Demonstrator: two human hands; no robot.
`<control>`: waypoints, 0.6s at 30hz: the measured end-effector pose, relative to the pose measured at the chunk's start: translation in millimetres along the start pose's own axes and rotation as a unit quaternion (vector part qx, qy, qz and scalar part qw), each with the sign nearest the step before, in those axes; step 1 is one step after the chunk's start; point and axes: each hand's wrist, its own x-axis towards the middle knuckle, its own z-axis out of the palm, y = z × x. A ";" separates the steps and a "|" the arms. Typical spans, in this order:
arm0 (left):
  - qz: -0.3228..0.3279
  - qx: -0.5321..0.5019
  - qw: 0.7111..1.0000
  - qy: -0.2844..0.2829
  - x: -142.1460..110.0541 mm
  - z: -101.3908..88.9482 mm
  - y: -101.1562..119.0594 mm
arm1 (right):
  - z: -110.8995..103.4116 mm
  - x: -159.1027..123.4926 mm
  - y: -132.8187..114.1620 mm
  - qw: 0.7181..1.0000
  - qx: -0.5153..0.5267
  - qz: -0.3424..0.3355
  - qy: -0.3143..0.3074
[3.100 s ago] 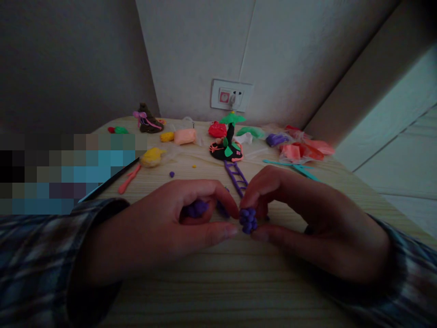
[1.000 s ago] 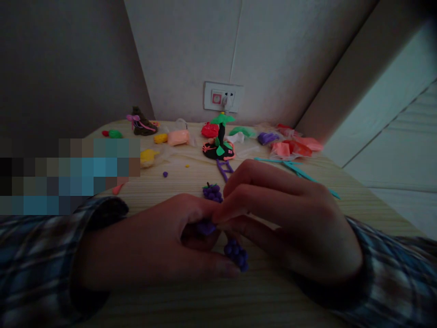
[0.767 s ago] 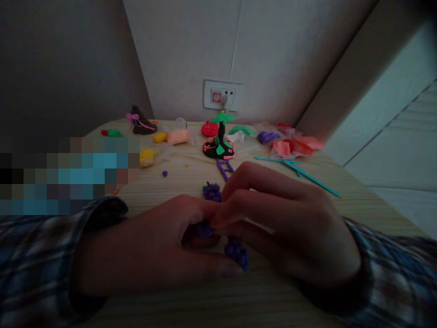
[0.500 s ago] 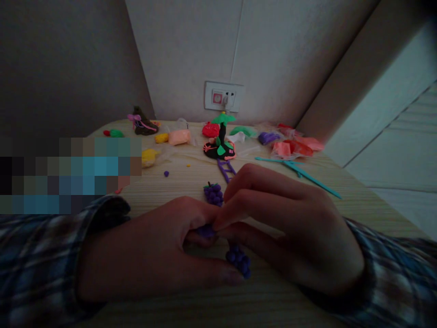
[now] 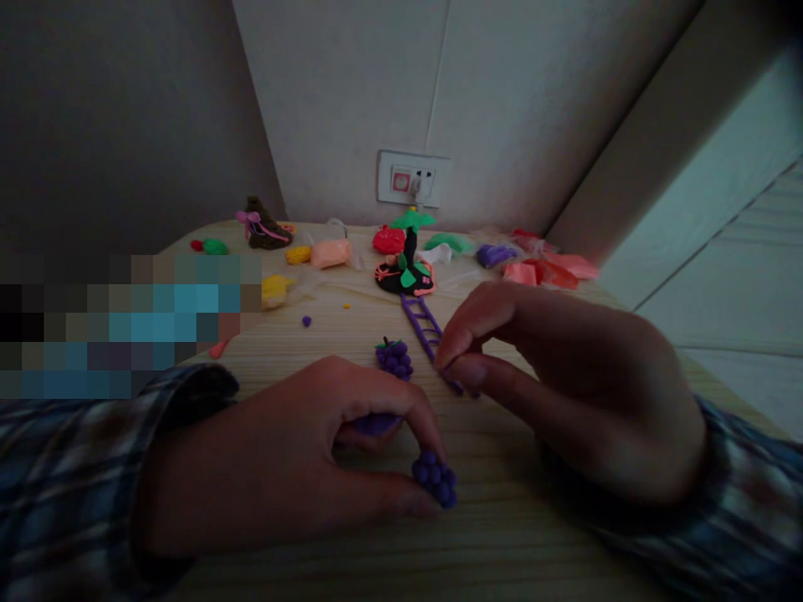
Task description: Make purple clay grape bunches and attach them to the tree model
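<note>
Between the thumb and index finger of my left hand is a small bunch of grapes modelled in purple clay. A lump of purple clay is tucked in the same palm under curled fingers. My right hand is raised to the right, thumb and forefinger pinched; whatever is between them is too small to name. A second clay grape bunch, with a green leaf and dark stem, lies on the table just beyond my left hand. A purple clay ladder runs down toward my right fingertips.
Behind the ladder stands a clay palm tree on a black base. Bagged clay lies along the back, including a peach pack and a purple pack. A brown clay boot is at back left. A purple crumb lies left of centre.
My right hand has left the clay in my left palm and moved up and right, uncovering the ladder. Earlier it held the grape bunch, which is now in my left hand.
</note>
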 end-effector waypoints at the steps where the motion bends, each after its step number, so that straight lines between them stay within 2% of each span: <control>1: -0.008 -0.009 1.000 -0.006 0.8 -0.6 0.7 | -0.2 0.3 0.9 1.000 0.005 0.007 -0.008; 5: -0.028 -0.031 0.999 -0.001 1.8 -3.8 2.4 | -1.5 -0.8 3.9 0.999 0.022 0.021 -0.011; 12: 0.016 -0.073 0.996 0.055 2.3 -9.2 -2.5 | -7.5 -4.3 10.5 0.985 0.147 0.078 -0.052; 18: 0.033 -0.125 0.989 0.075 6.0 -9.9 -7.7 | -6.2 -2.8 17.6 0.967 0.226 0.104 -0.049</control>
